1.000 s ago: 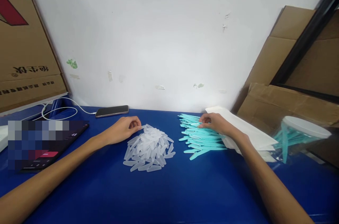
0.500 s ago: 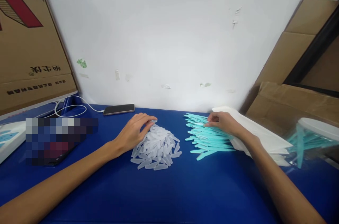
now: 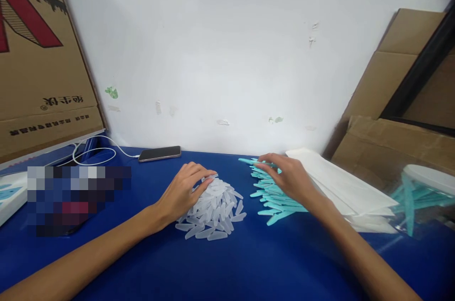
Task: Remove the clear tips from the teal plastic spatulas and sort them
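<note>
My left hand point(image 3: 186, 190) rests at the back left of a heap of small translucent plastic caps point(image 3: 216, 208). Its thumb and forefinger are pinched on one cap point(image 3: 209, 177) at the top of the heap. Over a pile of teal eyebrow razors point(image 3: 272, 189), my right hand point(image 3: 286, 175) grips one slim teal razor point(image 3: 246, 162). That razor points left, raised above the others, with its rear part hidden by the fingers. The right hand covers some of the pile.
White paper bags point(image 3: 341, 187) lie right of the pile. Beyond them stands a clear tub point(image 3: 426, 192) with teal razors inside. A phone point(image 3: 159, 153) on a white cable lies by the wall. Cardboard boxes point(image 3: 46, 64) flank the blue table point(image 3: 220, 272).
My right hand has lifted one teal razor off the pile and moved it slightly left. The left hand stays at the cap heap, its pinch turned a little. The view has tilted slightly.
</note>
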The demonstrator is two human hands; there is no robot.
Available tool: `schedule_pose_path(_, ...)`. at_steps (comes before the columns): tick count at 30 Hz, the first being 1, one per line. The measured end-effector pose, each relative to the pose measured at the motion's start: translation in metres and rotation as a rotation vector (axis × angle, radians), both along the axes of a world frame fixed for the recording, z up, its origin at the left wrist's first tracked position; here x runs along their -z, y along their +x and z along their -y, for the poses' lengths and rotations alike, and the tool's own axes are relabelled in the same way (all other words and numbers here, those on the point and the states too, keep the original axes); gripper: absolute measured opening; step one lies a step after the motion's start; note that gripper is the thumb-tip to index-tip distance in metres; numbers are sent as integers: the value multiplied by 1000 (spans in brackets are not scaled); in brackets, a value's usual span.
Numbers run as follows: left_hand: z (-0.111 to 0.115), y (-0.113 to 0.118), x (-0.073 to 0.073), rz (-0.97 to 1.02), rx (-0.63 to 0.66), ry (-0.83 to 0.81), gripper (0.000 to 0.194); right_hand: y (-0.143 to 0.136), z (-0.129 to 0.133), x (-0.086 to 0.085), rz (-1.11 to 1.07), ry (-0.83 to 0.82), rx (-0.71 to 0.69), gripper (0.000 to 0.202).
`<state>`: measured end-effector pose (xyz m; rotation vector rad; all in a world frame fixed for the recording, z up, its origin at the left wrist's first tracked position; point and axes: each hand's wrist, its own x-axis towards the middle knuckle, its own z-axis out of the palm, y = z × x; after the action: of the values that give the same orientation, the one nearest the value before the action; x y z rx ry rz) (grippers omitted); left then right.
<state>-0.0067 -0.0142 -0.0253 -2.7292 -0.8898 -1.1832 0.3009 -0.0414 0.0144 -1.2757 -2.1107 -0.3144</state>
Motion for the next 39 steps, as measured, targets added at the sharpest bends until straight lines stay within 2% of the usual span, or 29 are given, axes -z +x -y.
schedule_pose_path(3,0,0,-1,1,-9,1,23,-23,7,6,76,41,-133,30)
schedule_pose_path(7,1,1,-1,-5,21,3,23,-35,9,13,120,51,-206,25)
schedule_pose_path(16,7,3,-2,-24,107,64,22,-38,9,19,160,12,-204,27)
schedule_pose_path(22,7,3,-3,-17,89,62,24,-37,10,14,131,34,-188,32)
schedule_pose_path(39,11,5,-5,-42,90,45,25,-40,10,20,152,-6,-205,29)
